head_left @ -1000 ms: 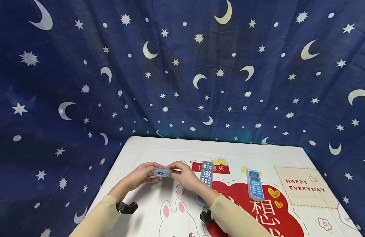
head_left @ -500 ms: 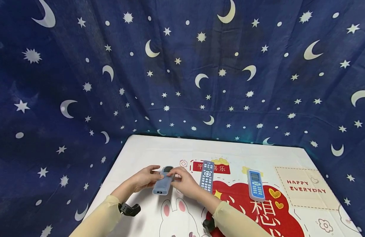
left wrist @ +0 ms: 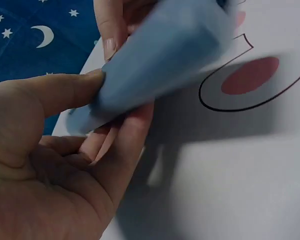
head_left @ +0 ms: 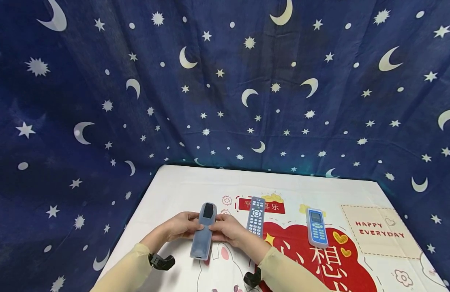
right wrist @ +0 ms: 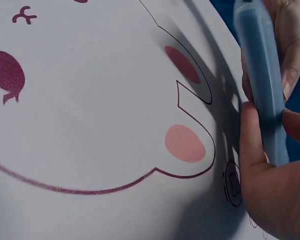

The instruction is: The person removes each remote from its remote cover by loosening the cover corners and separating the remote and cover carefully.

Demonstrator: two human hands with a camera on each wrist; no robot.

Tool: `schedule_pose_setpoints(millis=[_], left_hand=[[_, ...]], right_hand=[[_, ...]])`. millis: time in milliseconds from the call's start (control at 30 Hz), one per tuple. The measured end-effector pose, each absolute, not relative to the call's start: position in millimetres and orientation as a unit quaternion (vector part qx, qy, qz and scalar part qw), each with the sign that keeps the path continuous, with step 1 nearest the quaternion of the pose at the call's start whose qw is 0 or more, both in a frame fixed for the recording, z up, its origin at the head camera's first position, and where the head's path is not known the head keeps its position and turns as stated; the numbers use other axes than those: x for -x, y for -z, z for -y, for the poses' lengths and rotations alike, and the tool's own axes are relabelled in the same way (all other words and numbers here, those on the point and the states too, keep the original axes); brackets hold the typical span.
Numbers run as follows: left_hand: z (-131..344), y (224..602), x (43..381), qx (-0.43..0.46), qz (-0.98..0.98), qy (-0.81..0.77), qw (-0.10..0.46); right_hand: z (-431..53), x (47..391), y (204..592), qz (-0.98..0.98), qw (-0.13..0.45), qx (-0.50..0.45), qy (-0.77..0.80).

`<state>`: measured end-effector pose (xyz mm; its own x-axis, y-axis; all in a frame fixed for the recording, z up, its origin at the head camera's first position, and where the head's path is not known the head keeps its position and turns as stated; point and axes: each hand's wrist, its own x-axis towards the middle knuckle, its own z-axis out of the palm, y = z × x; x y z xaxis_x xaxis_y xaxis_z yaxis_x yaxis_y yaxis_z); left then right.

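Observation:
A remote control in a bluish translucent cover (head_left: 202, 242) is held above the table in the head view. Its plain face with a dark patch at the far end is turned up. My left hand (head_left: 179, 226) pinches one long side, thumb on top and fingers beneath. On the opposite side my right hand (head_left: 230, 230) grips it the same way. The left wrist view shows the cover (left wrist: 160, 55) blurred between thumb and fingers. In the right wrist view the narrow edge of the remote control (right wrist: 264, 75) stands between both hands. The button side is hidden.
Right of my hands lies a grey remote control (head_left: 256, 217) with white buttons, its near end behind my right arm. Farther right is a blue remote control (head_left: 316, 228) with a small screen. A printed white cloth (head_left: 196, 182) covers the table; a starry curtain (head_left: 225, 101) hangs behind.
The remote control has tipped from end-on to showing its long plain face, its near end coming toward me. Both hands have kept hold and come slightly nearer. The other two remotes lie as before.

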<state>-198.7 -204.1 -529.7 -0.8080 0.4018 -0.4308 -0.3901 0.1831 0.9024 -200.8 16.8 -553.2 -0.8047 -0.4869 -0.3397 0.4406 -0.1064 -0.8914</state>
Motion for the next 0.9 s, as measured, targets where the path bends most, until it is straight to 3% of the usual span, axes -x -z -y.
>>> schedule_pose_setpoints(millis=[900], left_hand=[[185, 512, 219, -0.066, -0.747, -0.653, 0.108]], right_hand=[[-21, 225, 519, -0.787, 0.075, 0.133, 0.598]])
